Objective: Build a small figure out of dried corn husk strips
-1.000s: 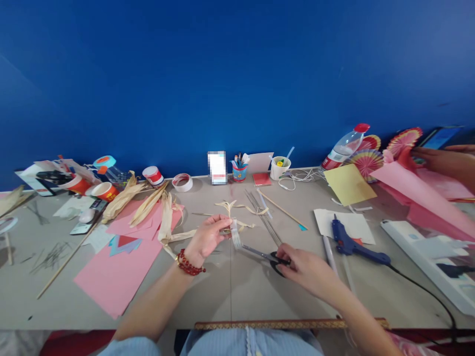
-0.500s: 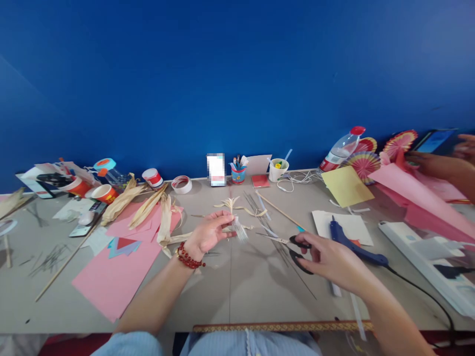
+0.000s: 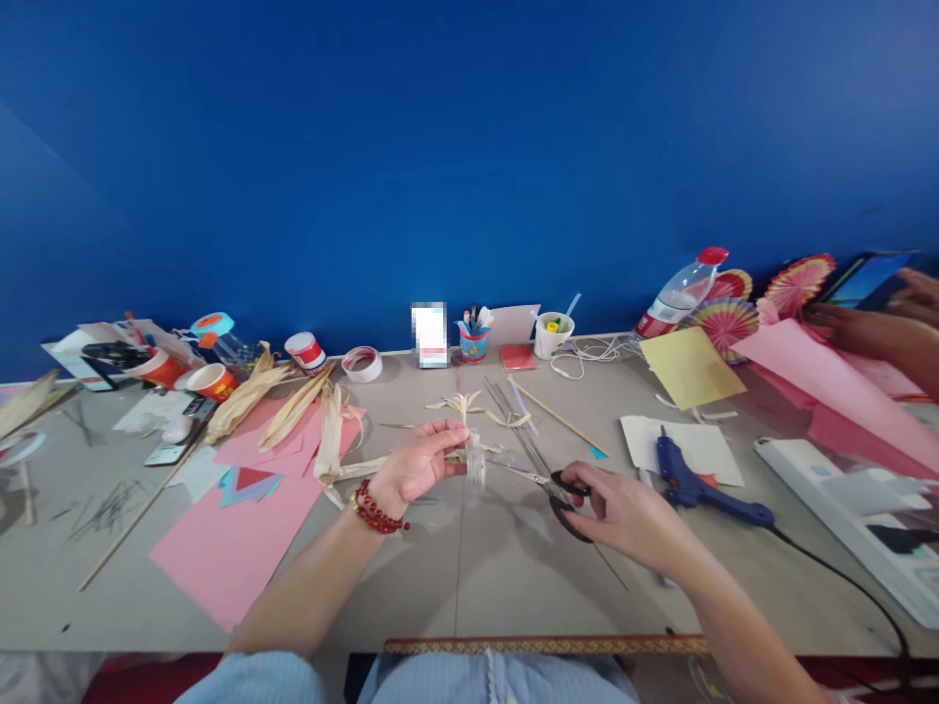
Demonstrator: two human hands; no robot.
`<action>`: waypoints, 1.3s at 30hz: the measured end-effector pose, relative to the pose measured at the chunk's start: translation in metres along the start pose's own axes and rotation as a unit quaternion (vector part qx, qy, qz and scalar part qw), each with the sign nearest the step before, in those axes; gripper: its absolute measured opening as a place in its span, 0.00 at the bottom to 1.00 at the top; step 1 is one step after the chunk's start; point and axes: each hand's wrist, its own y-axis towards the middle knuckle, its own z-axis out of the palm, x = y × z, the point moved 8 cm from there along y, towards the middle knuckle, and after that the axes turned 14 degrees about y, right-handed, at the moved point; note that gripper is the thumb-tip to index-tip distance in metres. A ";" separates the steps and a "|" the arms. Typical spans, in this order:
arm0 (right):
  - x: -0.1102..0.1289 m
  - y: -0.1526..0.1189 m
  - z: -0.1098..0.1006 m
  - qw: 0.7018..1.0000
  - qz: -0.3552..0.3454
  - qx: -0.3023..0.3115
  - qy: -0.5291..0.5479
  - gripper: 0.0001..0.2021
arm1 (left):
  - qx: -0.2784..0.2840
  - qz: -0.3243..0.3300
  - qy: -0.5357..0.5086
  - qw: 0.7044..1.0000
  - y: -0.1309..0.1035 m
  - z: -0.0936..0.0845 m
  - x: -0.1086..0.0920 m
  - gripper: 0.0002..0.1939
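Note:
My left hand (image 3: 415,462), with a red bead bracelet at the wrist, pinches a small frayed corn husk piece (image 3: 462,404) whose pale strips fan out above the fingertips. Just under the fingertips hangs a whitish, see-through ribbed thing (image 3: 476,462); its kind I cannot make out. My right hand (image 3: 631,508) has its fingers in the black handles of a pair of scissors (image 3: 570,516). The blades point left, with their tips close to the see-through thing; whether they touch it I cannot tell. Thin wires (image 3: 524,430) and a wooden stick (image 3: 558,416) lie behind the scissors.
Corn husks (image 3: 245,393) and pink paper (image 3: 220,552) lie at left, near paper cups (image 3: 212,381). A phone (image 3: 429,337) stands by the wall. At right are a blue glue gun (image 3: 704,489), a power strip (image 3: 843,528), a bottle (image 3: 679,293) and another person's hand (image 3: 858,328).
My right hand has brought the scissors left, closer to my left hand. The see-through thing below my left fingertips hangs straighter and looks less blurred. My left hand has barely moved.

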 end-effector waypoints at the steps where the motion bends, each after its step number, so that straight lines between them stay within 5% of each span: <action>1: 0.001 0.000 -0.002 1.000 -0.003 -0.001 -0.003 0.13 | -0.005 0.004 0.002 1.000 0.000 0.000 0.000 0.10; 8: 0.020 0.007 -0.008 0.998 -0.033 0.020 -0.048 0.10 | -0.016 0.020 0.046 0.999 0.003 0.002 -0.002 0.13; 16: 0.030 0.022 -0.007 0.994 -0.057 0.068 -0.059 0.09 | 0.036 0.008 0.074 0.997 0.002 0.011 0.003 0.13; 39: 0.047 0.030 -0.012 0.990 -0.078 0.066 -0.093 0.05 | 0.043 -0.009 0.087 0.995 0.000 0.023 0.005 0.13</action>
